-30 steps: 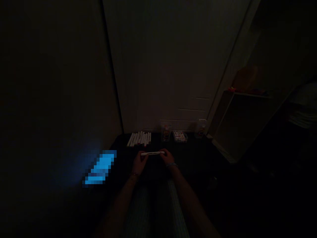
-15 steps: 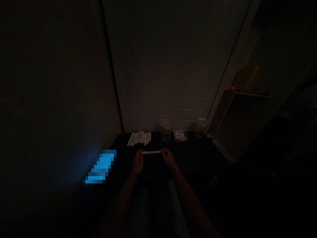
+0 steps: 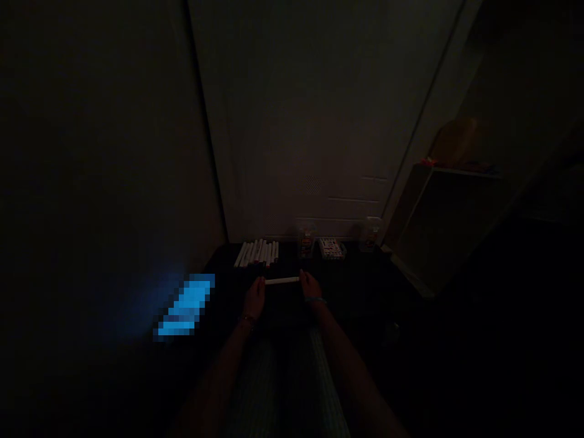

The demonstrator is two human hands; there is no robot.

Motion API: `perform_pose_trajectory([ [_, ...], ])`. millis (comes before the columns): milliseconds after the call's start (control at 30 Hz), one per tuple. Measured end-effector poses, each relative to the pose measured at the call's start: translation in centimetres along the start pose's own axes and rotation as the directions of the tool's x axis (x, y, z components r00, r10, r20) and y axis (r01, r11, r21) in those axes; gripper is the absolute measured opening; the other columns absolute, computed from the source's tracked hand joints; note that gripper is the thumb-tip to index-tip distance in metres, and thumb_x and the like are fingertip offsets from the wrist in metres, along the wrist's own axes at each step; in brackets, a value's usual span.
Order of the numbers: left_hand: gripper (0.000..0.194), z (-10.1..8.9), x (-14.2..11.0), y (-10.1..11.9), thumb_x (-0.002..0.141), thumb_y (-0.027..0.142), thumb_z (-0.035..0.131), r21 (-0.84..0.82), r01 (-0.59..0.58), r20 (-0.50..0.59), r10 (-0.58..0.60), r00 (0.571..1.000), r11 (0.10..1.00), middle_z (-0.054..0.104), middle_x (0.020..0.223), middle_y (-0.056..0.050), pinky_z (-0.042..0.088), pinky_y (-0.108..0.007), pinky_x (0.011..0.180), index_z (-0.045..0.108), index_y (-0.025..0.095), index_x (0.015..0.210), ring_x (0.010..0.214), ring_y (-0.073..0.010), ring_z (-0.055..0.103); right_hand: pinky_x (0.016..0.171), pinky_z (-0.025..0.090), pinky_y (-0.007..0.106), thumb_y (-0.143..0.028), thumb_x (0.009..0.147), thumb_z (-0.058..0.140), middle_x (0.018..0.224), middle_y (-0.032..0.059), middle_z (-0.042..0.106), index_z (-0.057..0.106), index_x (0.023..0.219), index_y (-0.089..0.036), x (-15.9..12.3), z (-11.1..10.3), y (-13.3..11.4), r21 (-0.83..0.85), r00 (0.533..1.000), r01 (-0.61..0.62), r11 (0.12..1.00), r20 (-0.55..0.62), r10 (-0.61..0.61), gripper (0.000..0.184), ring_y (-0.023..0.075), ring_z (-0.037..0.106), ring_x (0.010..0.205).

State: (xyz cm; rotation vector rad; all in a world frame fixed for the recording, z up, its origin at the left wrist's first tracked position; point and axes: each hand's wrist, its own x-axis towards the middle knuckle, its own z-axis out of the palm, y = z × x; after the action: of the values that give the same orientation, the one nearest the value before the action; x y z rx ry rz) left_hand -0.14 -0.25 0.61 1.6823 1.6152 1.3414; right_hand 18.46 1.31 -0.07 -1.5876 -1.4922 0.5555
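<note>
Left hand (image 3: 255, 298): fingers pinching one end of a white marker (image 3: 281, 281) | right hand (image 3: 311, 287): gripping its other end | marker: level, just this side of the marker row (image 3: 257, 253) on the dark table (image 3: 365, 286)

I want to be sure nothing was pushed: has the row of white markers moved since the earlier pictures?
No. Judged by the wall panel behind it, the row of white markers shows no shift, neither sideways nor toward the person.
</note>
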Motion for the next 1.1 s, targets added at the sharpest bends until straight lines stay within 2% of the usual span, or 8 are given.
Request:
perform_pose_trajectory([
  [233, 0.035, -0.2, -0.1, 0.4, 0.079, 0.045, 0.034, -0.035, -0.029, 0.041, 0.030, 0.999, 0.999, 0.056, 0.066, 0.001, 0.040, -0.022, 0.061, 0.055, 0.019, 0.088, 0.064, -0.0125, 0.053, 0.064, 0.037, 0.021, -0.049, 0.084, 0.027, 0.078, -0.0019, 0.057, 0.053, 0.087, -0.024, -0.2, -0.1, 0.0, 0.032, 0.999, 0.047, 0.998, 0.003, -0.047, 0.036, 0.0126, 0.053, 0.072],
  [433, 0.035, -0.2, 0.0, 0.2, 0.076, 0.047, 0.038, -0.157, -0.046, 0.003, 0.047, 0.999, 0.987, 0.053, 0.061, 0.003, 0.039, -0.021, 0.057, 0.056, 0.019, 0.089, 0.058, -0.0106, 0.049, 0.076, 0.037, 0.021, -0.041, 0.084, 0.032, 0.094, -0.0040, 0.057, 0.053, 0.094, -0.026, -0.2, -0.2, 0.0, 0.142, 0.994, 0.095, 0.985, 0.033, -0.101, 0.027, 0.0116, 0.052, 0.086],
  [533, 0.038, 0.0, 0.2, -0.3, 0.075, 0.049, 0.041, -0.217, -0.008, -0.011, 0.006, 1.000, 0.976, 0.055, 0.064, 0.002, 0.040, -0.022, 0.056, 0.055, 0.019, 0.093, 0.058, -0.0107, 0.051, 0.078, 0.037, 0.022, -0.040, 0.083, 0.035, 0.096, -0.0050, 0.057, 0.054, 0.096, -0.028, -0.3, -0.3, 0.0, 0.176, 0.994, 0.087, 0.981, 0.055, -0.098, 0.026, 0.0120, 0.052, 0.088],
  [667, 0.041, 0.2, 0.4, -0.8, 0.073, 0.051, 0.043, -0.305, 0.039, -0.001, -0.041, 0.999, 0.952, 0.059, 0.079, -0.002, 0.043, -0.022, 0.053, 0.053, 0.018, 0.097, 0.060, -0.0108, 0.055, 0.073, 0.039, 0.023, -0.044, 0.080, 0.039, 0.087, -0.0054, 0.060, 0.057, 0.093, -0.029, -0.2, -0.5, 0.0, 0.156, 0.994, 0.002, 0.988, 0.107, -0.019, 0.026, 0.0132, 0.053, 0.081],
  [933, 0.040, 0.2, 0.1, -0.2, 0.073, 0.051, 0.043, -0.361, 0.032, 0.042, -0.018, 0.999, 0.932, 0.061, 0.085, -0.004, 0.047, -0.024, 0.055, 0.054, 0.018, 0.093, 0.067, -0.0127, 0.060, 0.074, 0.039, 0.023, -0.038, 0.080, 0.038, 0.084, -0.0035, 0.061, 0.060, 0.086, -0.026, 0.2, -0.1, 0.2, 0.160, 0.997, 0.018, 0.987, 0.074, -0.030, 0.026, 0.0129, 0.054, 0.078],
  [1100, 0.038, 0.1, 0.0, -0.1, 0.073, 0.050, 0.044, -0.376, 0.021, 0.058, 0.001, 0.998, 0.926, 0.061, 0.089, -0.004, 0.048, -0.024, 0.058, 0.053, 0.019, 0.094, 0.077, -0.0148, 0.060, 0.076, 0.039, 0.023, -0.040, 0.078, 0.039, 0.084, -0.0039, 0.061, 0.060, 0.086, -0.026, 0.3, 0.0, 0.3, 0.206, 0.997, 0.028, 0.978, 0.064, -0.042, 0.026, 0.0135, 0.054, 0.080],
])
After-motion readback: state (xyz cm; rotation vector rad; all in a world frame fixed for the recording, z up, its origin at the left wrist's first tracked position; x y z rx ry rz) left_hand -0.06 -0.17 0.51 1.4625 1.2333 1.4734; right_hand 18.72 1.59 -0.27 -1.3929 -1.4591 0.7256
